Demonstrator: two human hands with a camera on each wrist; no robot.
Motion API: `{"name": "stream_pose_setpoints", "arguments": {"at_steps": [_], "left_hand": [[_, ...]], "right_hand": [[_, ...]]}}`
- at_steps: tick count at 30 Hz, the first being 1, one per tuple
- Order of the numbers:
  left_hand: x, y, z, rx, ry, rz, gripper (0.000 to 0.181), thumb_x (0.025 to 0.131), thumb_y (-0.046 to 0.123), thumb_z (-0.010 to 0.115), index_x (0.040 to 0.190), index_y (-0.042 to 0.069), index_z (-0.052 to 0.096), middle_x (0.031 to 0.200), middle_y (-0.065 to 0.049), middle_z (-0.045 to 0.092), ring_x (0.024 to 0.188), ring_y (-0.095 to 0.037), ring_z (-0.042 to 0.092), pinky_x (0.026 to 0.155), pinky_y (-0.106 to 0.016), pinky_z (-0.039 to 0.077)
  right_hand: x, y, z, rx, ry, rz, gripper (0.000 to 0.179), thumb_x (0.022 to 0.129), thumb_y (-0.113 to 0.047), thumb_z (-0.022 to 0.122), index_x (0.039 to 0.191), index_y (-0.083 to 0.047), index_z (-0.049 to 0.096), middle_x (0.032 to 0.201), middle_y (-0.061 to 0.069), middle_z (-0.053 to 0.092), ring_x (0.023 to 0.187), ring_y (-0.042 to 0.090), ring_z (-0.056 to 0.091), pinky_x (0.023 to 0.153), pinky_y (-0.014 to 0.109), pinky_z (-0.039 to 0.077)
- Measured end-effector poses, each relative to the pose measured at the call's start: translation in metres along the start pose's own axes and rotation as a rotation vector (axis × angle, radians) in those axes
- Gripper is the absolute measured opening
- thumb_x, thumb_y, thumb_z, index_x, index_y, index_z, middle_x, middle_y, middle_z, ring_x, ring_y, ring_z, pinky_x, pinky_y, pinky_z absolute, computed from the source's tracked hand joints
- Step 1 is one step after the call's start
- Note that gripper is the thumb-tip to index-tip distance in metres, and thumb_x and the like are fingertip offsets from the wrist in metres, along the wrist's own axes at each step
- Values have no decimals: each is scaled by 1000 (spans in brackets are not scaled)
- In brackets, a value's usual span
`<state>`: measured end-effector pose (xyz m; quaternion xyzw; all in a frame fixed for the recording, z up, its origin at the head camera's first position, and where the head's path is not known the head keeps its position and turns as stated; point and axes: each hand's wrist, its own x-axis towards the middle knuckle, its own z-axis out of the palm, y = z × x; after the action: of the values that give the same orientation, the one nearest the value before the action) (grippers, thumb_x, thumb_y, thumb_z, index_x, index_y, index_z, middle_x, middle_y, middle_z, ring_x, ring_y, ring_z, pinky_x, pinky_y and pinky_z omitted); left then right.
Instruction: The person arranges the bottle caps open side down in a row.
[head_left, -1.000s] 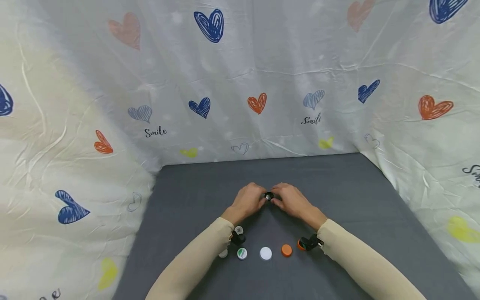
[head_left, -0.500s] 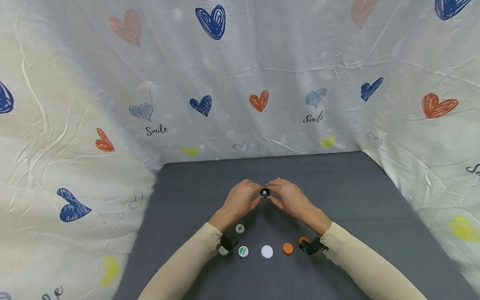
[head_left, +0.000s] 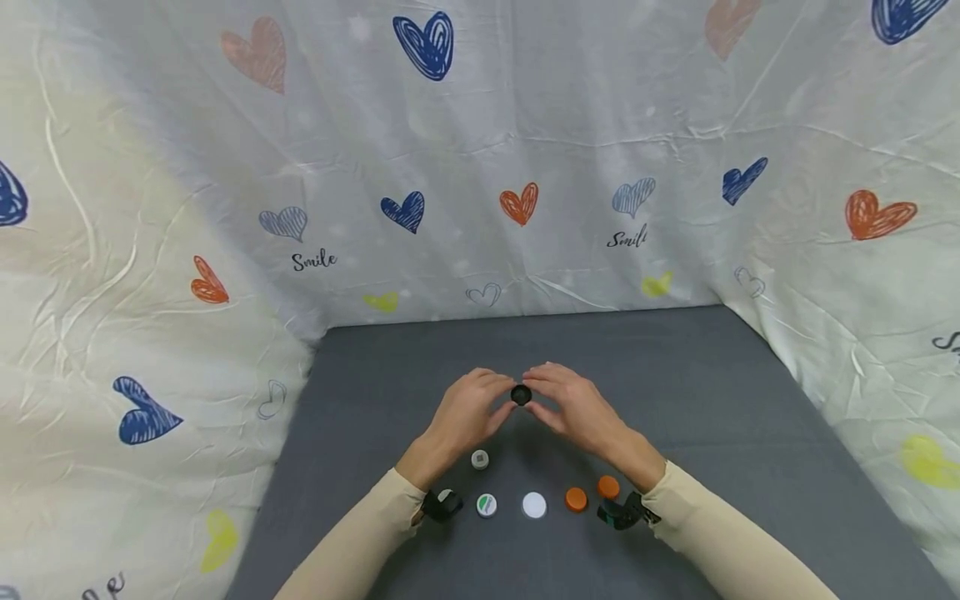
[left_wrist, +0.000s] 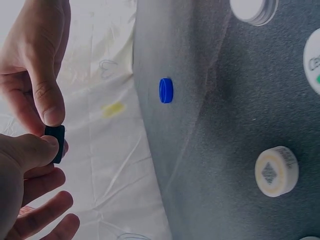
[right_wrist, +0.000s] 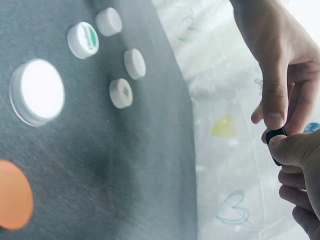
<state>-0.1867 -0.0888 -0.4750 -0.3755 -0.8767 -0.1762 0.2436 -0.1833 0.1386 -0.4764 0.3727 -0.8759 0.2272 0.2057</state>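
Between my two hands is a small round black cap [head_left: 521, 395], held up over the dark table, with its dark hollow side showing in the head view. My left hand [head_left: 463, 410] pinches its left edge between thumb and fingers. From the other side the right hand [head_left: 577, 410] grips it the same way. In the left wrist view the left thumb [left_wrist: 37, 148] lies against the face of the black cap [left_wrist: 56, 143], while the right thumb touches its upper end. The right wrist view shows the black cap [right_wrist: 274, 145] edge-on between both thumbs.
A row of caps lies nearer me: a green-and-white one [head_left: 486, 505], a white one [head_left: 534, 505] and two orange ones [head_left: 576, 500]. A small white cap [head_left: 480, 459] lies behind them. A blue cap [left_wrist: 166, 90] shows in the left wrist view. Patterned cloth [head_left: 450, 250] walls the back.
Both hands have shifted slightly left with the black cap. The cap has turned: a shiny centre showed earlier, now a dark hollow. The left forearm has swung outward, uncovering the small white cap.
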Motion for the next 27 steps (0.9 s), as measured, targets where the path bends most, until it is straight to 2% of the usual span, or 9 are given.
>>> {"name": "stream_pose_setpoints", "arguments": {"at_steps": [7, 11, 18, 23, 27], "left_hand": [[-12, 3, -2, -15, -30, -6, 33, 87, 23, 81, 116, 10, 74, 109, 0, 75, 103, -17, 66, 88, -33, 56], [-17, 3, -3, -22, -24, -6, 33, 86, 23, 81, 116, 10, 74, 110, 0, 75, 103, -16, 66, 88, -33, 56], [-20, 1, -3, -4, 33, 24, 40, 81, 21, 85, 118, 10, 73, 116, 0, 73, 105, -17, 66, 89, -33, 55], [-24, 2, -3, 49, 77, 85, 43, 81, 23, 86, 120, 11, 73, 119, 0, 73, 105, -16, 66, 87, -32, 55], [-24, 2, -2, 68, 132, 132, 43, 80, 22, 87, 119, 11, 74, 118, -1, 74, 101, -17, 67, 83, -32, 56]], "right_hand": [[-5, -6, 7, 34, 7, -23, 36, 85, -21, 82, 118, -7, 74, 122, 8, 71, 118, 23, 65, 108, 45, 46], [-6, -8, 10, 43, 12, -35, 36, 85, -23, 82, 116, -5, 74, 121, 9, 71, 117, 24, 66, 108, 46, 46], [-6, -10, 8, 52, 18, -23, 34, 88, -24, 79, 115, -5, 74, 120, 9, 71, 117, 24, 66, 108, 46, 46], [-7, -11, 3, 67, -9, 31, 34, 91, -28, 75, 118, -8, 73, 123, 7, 71, 120, 22, 64, 109, 45, 45], [-9, -12, 3, 98, -7, 42, 34, 92, -29, 74, 120, -10, 73, 123, 5, 71, 121, 24, 64, 105, 45, 48]]}}
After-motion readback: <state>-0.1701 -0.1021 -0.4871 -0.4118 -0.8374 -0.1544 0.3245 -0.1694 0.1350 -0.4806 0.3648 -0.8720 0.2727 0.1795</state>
